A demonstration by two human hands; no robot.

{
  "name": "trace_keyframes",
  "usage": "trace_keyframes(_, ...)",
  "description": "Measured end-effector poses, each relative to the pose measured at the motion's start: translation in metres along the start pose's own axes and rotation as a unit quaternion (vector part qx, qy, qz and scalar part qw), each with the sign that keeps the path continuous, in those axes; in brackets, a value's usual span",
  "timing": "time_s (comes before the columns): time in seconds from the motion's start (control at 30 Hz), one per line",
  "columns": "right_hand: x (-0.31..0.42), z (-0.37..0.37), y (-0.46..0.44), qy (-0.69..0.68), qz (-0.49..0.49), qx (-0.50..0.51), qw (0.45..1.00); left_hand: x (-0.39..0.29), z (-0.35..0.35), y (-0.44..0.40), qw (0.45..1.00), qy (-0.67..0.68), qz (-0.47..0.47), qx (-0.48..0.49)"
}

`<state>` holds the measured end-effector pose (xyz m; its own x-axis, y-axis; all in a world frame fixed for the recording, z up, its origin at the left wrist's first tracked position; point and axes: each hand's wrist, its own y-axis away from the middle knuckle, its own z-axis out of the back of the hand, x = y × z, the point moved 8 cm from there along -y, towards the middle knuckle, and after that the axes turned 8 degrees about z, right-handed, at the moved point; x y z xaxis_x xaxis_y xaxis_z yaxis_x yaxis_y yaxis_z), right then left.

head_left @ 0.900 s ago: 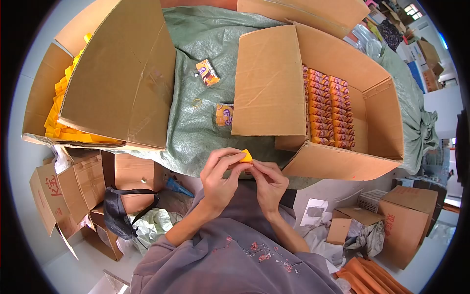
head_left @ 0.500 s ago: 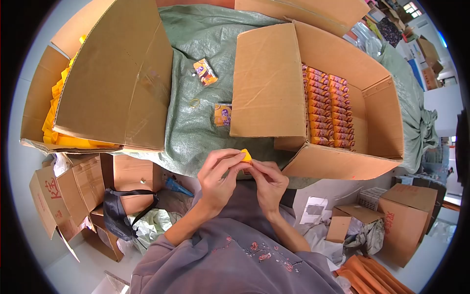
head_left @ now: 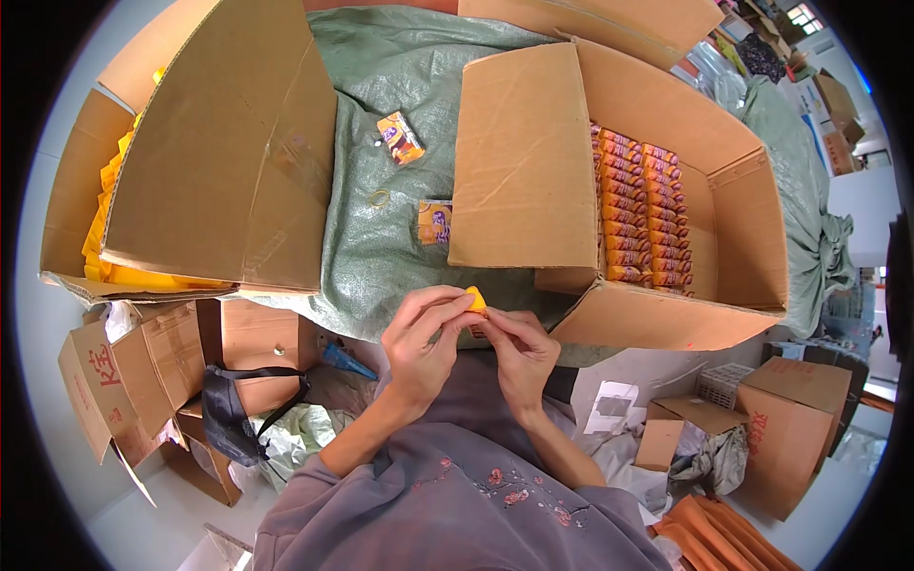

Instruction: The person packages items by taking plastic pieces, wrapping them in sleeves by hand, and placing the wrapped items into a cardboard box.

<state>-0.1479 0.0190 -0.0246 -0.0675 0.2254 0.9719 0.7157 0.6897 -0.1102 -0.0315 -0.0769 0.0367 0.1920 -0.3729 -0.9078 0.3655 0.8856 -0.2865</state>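
Note:
Between my two hands, in front of my body, is a small yellow piece (head_left: 475,300), its upper part showing above the fingertips. My left hand (head_left: 419,347) pinches it from the left with thumb and fingers. My right hand (head_left: 524,360) is closed in a pinch at its lower right end; the fingers cover most of what they hold there. Just beyond the hands, a printed orange and purple small box (head_left: 434,221) lies on the green woven sheet (head_left: 371,276). Another such small box (head_left: 400,139) lies farther back, tilted.
On the right, an open carton (head_left: 666,319) holds rows of orange wrapped packs (head_left: 624,205). The left carton (head_left: 224,152) contains yellow pieces (head_left: 105,214). A thin yellow band (head_left: 379,199) lies on the sheet. Below are a black bag (head_left: 233,419) and more cartons (head_left: 785,409).
My hands keep nearly the same pinch. The yellow piece has shifted slightly up and left and turned a little between the fingers.

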Motion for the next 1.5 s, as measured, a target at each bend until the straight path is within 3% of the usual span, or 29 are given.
trace_keyframes(0.17,0.019,0.007,0.0,0.074,0.016,0.003,0.997,-0.006,-0.005,0.001,0.997,0.069,0.021,0.024)
trace_keyframes(0.27,0.062,0.018,0.003,0.128,0.041,0.048,0.99,-0.013,0.003,0.008,0.985,0.156,-0.071,-0.025)
trace_keyframes(0.3,0.079,0.026,0.005,0.062,0.038,0.049,0.996,-0.004,0.009,0.004,0.98,0.18,-0.079,-0.034)
trace_keyframes(0.33,0.111,0.034,-0.002,0.068,0.099,0.071,0.99,0.01,0.015,-0.002,0.974,0.204,-0.086,-0.045)
trace_keyframes(0.4,0.165,0.051,-0.019,0.064,0.206,0.087,0.973,0.066,0.016,-0.022,0.98,0.145,0.096,-0.092)
trace_keyframes(0.43,0.187,0.061,-0.034,0.054,0.254,0.081,0.962,0.089,0.009,-0.035,0.987,0.065,0.118,-0.084)
trace_keyframes(0.53,0.221,0.076,-0.115,0.372,0.2,0.12,0.898,0.15,-0.011,-0.065,0.976,-0.149,0.152,-0.049)
trace_keyframes(0.6,0.189,0.087,-0.183,0.416,0.206,0.195,0.864,0.179,-0.024,-0.072,0.957,-0.246,0.148,-0.033)
trace_keyframes(0.63,0.168,0.092,-0.211,0.43,0.212,0.213,0.852,0.17,-0.026,-0.075,0.967,-0.225,0.108,-0.059)
trace_keyframes(0.67,0.139,0.097,-0.231,0.43,0.205,0.228,0.849,0.178,-0.027,-0.076,0.971,-0.189,0.141,-0.05)
trace_keyframes(0.73,0.095,0.087,-0.252,0.519,0.236,0.278,0.773,0.197,-0.024,-0.073,0.969,-0.12,0.213,-0.029)
trace_keyframes(0.8,0.048,0.078,-0.266,0.545,0.199,0.327,0.746,0.192,-0.021,-0.073,0.974,-0.119,0.187,-0.039)
trace_keyframes(1.0,-0.015,0.066,-0.277,0.535,0.229,0.341,0.738,0.165,-0.033,-0.077,0.97,-0.23,0.07,-0.014)
trace_keyframes(1.1,-0.024,0.061,-0.278,0.535,0.221,0.345,0.739,0.179,-0.027,-0.076,0.987,-0.128,0.077,-0.053)
trace_keyframes(1.23,-0.027,0.06,-0.279,0.515,0.205,0.341,0.759,0.178,-0.022,-0.074,0.978,-0.09,0.184,-0.046)
trace_keyframes(1.4,-0.009,0.062,-0.278,0.482,0.245,0.319,0.778,0.182,-0.015,-0.071,0.975,-0.039,0.206,-0.08)
trace_keyframes(1.5,0.032,0.071,-0.286,0.488,0.212,0.281,0.798,0.203,-0.005,-0.068,0.975,0.002,0.19,-0.112)
